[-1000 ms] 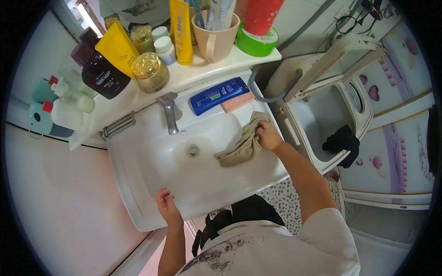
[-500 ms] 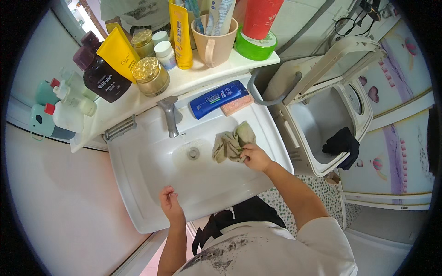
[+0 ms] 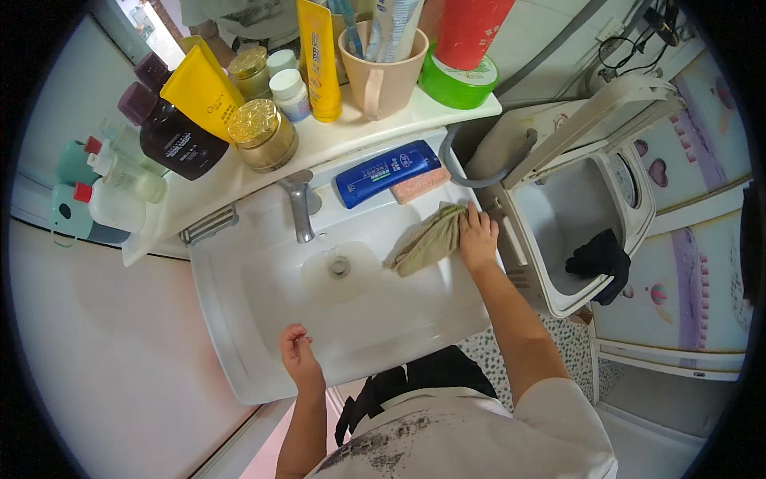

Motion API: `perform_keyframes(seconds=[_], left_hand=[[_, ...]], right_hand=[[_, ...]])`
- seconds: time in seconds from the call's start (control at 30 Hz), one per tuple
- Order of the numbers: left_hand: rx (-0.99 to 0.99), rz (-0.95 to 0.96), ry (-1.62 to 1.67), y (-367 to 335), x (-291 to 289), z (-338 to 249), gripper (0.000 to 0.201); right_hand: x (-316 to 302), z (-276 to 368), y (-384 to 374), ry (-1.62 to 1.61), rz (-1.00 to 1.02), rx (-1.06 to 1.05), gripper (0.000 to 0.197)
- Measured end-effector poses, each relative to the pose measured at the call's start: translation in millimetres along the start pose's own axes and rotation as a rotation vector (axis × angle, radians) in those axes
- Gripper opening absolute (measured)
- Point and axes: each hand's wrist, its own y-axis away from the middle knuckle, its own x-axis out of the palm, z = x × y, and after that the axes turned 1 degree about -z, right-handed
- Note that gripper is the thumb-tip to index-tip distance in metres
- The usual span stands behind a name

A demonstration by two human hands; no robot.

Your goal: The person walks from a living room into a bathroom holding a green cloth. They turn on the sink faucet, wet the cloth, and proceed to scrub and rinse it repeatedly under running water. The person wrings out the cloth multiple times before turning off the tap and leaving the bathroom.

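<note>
A crumpled grey-green cloth (image 3: 427,242) lies against the inner right side of the white sink (image 3: 351,343). Its right end is in the closed fingers of my right hand (image 3: 479,237), at the sink's right rim. My left hand (image 3: 301,357) hovers over the near left part of the basin, fingers loosely bent and apart, with nothing in it. A metal faucet (image 3: 301,209) rises at the back, behind the drain (image 3: 338,267). Beside it, on the back ledge, a blue squeeze tube (image 3: 387,173) rests next to a pink soap-like block (image 3: 420,185).
Along the back runs a white shelf (image 3: 319,142) with a beige cup (image 3: 383,76) of tubes, a green round container (image 3: 459,80), a gold-lidded jar (image 3: 262,136) and several bottles. To the right stands an open-lidded washing machine (image 3: 550,207), a black cloth (image 3: 600,265) over its edge.
My right hand has moved right and back toward the sink's rim, drawing the cloth with it; the cloth is now more stretched out. My left hand has hardly moved.
</note>
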Motion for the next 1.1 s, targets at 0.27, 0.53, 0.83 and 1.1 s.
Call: perform_keyframes(seconds=[0.27, 0.53, 0.83, 1.1], left_hand=[[-0.003, -0.087, -0.044, 13, -14, 5, 0.013], [-0.005, -0.001, -0.002, 19, -11, -3, 0.017], [0.068, 0.015, 0.052, 29, -20, -6, 0.017], [0.081, 0.031, -0.004, 33, -23, -4, 0.014]], right_hand=[[5, 64, -24, -0.448, -0.176, -0.055, 0.043], [17, 89, 19, -0.078, 0.139, -0.448, 0.021], [-3, 64, 38, -0.555, 0.343, -0.471, 0.025], [-3, -17, -10, -0.143, -0.196, -0.172, 0.031]])
